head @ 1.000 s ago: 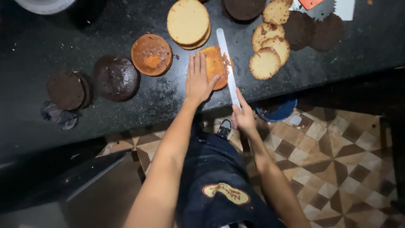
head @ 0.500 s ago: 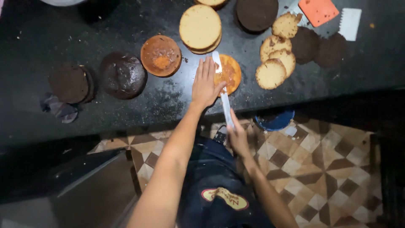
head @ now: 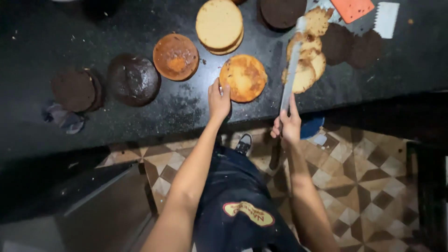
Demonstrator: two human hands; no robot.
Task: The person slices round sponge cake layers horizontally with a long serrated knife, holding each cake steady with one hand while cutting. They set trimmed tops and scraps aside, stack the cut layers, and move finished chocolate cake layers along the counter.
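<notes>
A round golden cake layer [head: 243, 77] lies near the front edge of the black counter [head: 140, 28]. My left hand [head: 218, 100] rests on the counter at its left edge, fingers touching the layer's side. My right hand [head: 287, 125] is shut on the handle of a long serrated knife [head: 291, 70], whose blade points away from me and lies to the right of the layer, over a pile of pale cake slices [head: 305, 58].
Other layers sit on the counter: a browned one [head: 176, 56], a pale stack [head: 219, 24], dark chocolate ones [head: 133, 78] [head: 73, 88] [head: 282, 11] [head: 352, 44]. An orange scraper [head: 352, 8] and white comb scraper [head: 386, 18] lie far right. A crumpled cloth [head: 63, 117] lies left. Patterned floor tiles below.
My left hand has come off the top of the golden layer to its left edge. The knife has moved away from the layer to the right, over the pale slices.
</notes>
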